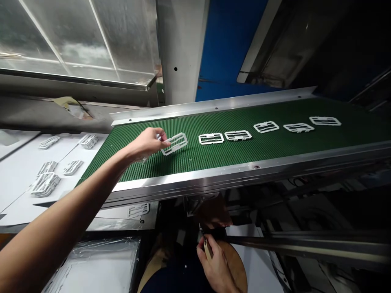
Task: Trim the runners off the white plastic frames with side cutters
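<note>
- One white, slotted frame [176, 145] is pinched in my left hand [150, 141], over the ridged green belt [171, 162], toward its left end.
- My right hand [215, 262] grips a pale-handled tool [207, 249] below the metal front rim [195, 176].

White lattice frame [175, 146]: thin, roughly rectangular, with angled corners, long inner bars and open slots between them; its left end is pinched between the thumb and fingers of the left hand [151, 142], which partly cover it; pose is tilted, the right end standing higher in view than the left; position is over the green belt [183, 162], contact of the lower edge undetermined; slim hand tool [208, 249]: pale tan handle, narrow dark metallic end; the handle is gripped in the right hand [215, 260], the tip pointing away from the person, well apart from the frame; exact tip shape is too small to determine.
</note>
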`<state>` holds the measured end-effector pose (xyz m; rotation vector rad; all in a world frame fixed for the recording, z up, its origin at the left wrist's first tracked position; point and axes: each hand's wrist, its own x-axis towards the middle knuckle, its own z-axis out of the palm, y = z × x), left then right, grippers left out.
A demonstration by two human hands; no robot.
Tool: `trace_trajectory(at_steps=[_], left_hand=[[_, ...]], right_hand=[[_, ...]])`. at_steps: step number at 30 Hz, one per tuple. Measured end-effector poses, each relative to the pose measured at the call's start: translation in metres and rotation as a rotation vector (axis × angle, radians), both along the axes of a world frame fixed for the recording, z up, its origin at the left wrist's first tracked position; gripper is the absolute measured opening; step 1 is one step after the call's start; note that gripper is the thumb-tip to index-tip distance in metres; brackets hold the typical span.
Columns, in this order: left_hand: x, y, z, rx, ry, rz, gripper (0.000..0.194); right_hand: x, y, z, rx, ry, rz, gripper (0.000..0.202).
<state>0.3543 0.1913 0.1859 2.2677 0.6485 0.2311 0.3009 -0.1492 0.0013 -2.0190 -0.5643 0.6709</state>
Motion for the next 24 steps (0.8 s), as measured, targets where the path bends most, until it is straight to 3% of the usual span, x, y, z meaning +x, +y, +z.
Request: trace_trajectory(at_steps=[4,6,8,10,12,15,17,19,22,24], left_hand=[[-0.019,-0.016,0.031,-0.219,-0.215,0.064,0.023],[-0.031,-0.038,0.044,-0.295,-0.255,0.011,0.024],[-0.046,-0.071,0.046,-0.375,-0.261,-0.118,0.024],[-0.061,-0.109,0.032,-0.416,-0.245,-0.238,0.024],[-0.076,-0.142,0.009,-0.428,-0.21,-0.269,0.021],[-0.093,-0.166,-0.019,-0.427,-0.067,-0.33,0.022],[-0.096,-0.161,-0.018,-0.357,0.0,-0.414,0.024],[-0.089,-0.144,-0.005,-0.149,-0.047,-0.45,0.026],[-0.057,-0.108,0.015,0.346,-0.102,-0.342,0.021],[-0.027,-0.086,0.017,0.5,-0.003,-0.336,0.016]], right_hand=[[0.014,0.011,0.012,0.088,0.017,-0.071,0.02],[0.023,0.014,0.023,0.19,0.051,-0.14,0.022],[0.031,0.017,0.039,0.364,0.106,-0.192,0.023],[0.035,0.021,0.06,0.574,0.126,-0.202,0.021],[0.036,0.025,0.079,0.729,0.102,-0.2,0.019],[0.035,0.029,0.091,0.789,0.051,-0.275,0.019],[0.035,0.027,0.09,0.767,0.06,-0.304,0.018],[0.035,0.022,0.084,0.733,0.085,-0.3,0.017],[0.033,0.013,0.075,0.673,0.116,-0.279,0.016],[0.03,0.009,0.068,0.633,0.111,-0.267,0.016]])
